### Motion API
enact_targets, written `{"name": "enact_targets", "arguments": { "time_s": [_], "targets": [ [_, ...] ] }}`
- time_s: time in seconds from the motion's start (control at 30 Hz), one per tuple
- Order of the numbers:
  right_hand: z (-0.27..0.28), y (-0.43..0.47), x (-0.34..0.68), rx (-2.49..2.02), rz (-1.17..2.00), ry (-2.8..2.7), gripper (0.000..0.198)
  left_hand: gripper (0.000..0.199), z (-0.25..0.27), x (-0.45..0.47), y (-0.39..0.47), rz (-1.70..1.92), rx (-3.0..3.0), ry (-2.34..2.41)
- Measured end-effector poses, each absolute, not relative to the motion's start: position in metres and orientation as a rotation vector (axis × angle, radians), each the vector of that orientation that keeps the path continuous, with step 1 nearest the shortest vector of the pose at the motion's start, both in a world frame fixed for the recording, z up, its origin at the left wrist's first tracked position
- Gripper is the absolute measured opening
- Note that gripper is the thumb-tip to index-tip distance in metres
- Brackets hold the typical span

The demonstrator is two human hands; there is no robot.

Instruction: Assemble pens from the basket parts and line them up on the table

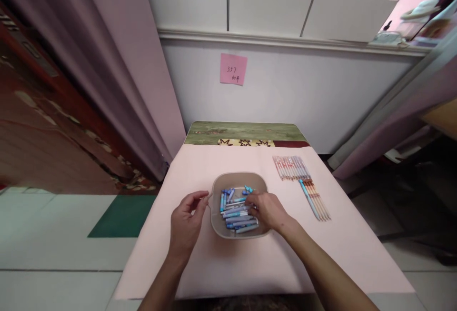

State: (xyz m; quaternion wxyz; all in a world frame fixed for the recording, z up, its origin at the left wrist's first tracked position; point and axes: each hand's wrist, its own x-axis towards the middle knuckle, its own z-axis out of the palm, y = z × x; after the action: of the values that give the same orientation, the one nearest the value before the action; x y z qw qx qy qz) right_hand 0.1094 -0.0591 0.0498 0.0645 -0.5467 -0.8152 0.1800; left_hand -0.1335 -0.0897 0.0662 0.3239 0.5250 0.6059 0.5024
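A grey-beige plastic basin (240, 176) stands on the pink-covered table, holding several blue, light-blue and lilac pens (238, 213) lying mostly sideways. My left hand (188, 220) pinches the basin's left edge between thumb and fingers. Over the right rim, my right hand (267, 208) reaches down among the pens with its fingers curled together; whatever they grip is hidden. To the right of the basin lies a row of pale pens with red and grey prints (291, 168). Just below that row, a light-blue pen (309, 199) lies beside several cream pens with brown ends (319, 201).
The pink table cover (200, 273) extends around the basin. A green patterned strip (246, 131) shows at the table's far end, against a white wall bearing a pink note (233, 69). Curtains hang on the left (121, 39) and right (378, 125).
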Motion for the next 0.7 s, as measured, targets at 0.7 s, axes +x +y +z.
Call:
{"name": "enact_targets", "arguments": {
  "time_s": [0.7],
  "targets": [
    [0.071, -0.061, 0.105, -1.13, 1.344, -1.216, 0.029, 0.028, 0.072, -0.063, -0.075, 1.148, 0.744, 1.048]
  ]
}}
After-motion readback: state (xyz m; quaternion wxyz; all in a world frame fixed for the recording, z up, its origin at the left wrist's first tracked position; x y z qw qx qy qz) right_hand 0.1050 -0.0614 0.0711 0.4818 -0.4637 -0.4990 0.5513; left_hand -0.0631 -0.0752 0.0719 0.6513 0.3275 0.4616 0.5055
